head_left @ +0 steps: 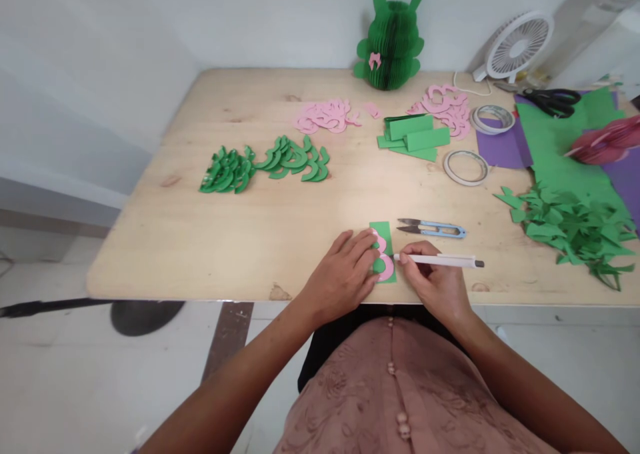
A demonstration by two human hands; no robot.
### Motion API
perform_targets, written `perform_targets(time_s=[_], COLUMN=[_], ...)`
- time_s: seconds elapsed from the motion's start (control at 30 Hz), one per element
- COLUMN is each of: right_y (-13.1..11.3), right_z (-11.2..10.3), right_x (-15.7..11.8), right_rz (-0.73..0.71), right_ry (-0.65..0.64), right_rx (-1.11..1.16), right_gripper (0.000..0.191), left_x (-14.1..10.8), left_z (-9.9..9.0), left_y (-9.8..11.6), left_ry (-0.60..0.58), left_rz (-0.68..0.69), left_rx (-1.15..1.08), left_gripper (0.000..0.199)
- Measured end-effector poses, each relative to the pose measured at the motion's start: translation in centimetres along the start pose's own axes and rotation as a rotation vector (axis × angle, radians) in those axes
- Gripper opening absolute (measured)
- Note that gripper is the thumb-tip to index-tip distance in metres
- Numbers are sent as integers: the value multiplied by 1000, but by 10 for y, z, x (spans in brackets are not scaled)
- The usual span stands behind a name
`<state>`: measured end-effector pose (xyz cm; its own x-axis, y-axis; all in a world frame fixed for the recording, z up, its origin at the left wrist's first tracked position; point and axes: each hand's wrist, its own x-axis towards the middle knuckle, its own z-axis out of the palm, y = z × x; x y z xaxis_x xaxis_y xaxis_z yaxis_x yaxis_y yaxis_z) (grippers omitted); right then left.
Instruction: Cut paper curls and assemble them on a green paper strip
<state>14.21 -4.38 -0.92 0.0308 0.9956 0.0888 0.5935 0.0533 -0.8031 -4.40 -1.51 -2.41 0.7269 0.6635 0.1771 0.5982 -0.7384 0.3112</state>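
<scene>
My left hand point(345, 271) lies flat near the table's front edge, its fingertips pressing on a pink paper cutout point(386, 269) with curved lobes. Under that cutout is a green paper strip point(383, 231), partly covered by my fingers. My right hand point(437, 281) grips a white pen point(445, 260), whose tip meets the cutout's right edge. Just beyond the pen rest blue-handled thread snips point(433, 229) with dark blades.
Green curved pieces point(293, 155) and pink cutouts point(327, 115) lie in piles. Folded green strips point(417, 134) and tape rolls point(467, 167) sit farther back. Green scraps point(575, 231), black scissors point(550, 101), a white fan point(520, 46) and a green honeycomb paper rabbit point(393, 47) also stand around.
</scene>
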Motion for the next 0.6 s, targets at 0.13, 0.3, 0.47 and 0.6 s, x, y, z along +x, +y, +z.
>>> perform_targets(time_s=[0.13, 0.3, 0.47, 0.6], right_y=[1, 2, 3, 4], right_z=[-1, -1, -1, -1], right_x=[-2, -4, -5, -5], right_rz=[-3, -7, -15, -18], right_ry=[-4, -2, 4, 8], right_rx=[11, 4, 3, 7], right_gripper=[12, 12, 11, 11], left_x=[0, 0, 2, 2], left_z=[0, 0, -5, -6], left_y=[0, 0, 2, 2], left_ry=[6, 7, -28, -37], left_rz=[13, 9, 7, 32], left_rx=[3, 6, 26, 50], left_gripper=[29, 29, 28, 29])
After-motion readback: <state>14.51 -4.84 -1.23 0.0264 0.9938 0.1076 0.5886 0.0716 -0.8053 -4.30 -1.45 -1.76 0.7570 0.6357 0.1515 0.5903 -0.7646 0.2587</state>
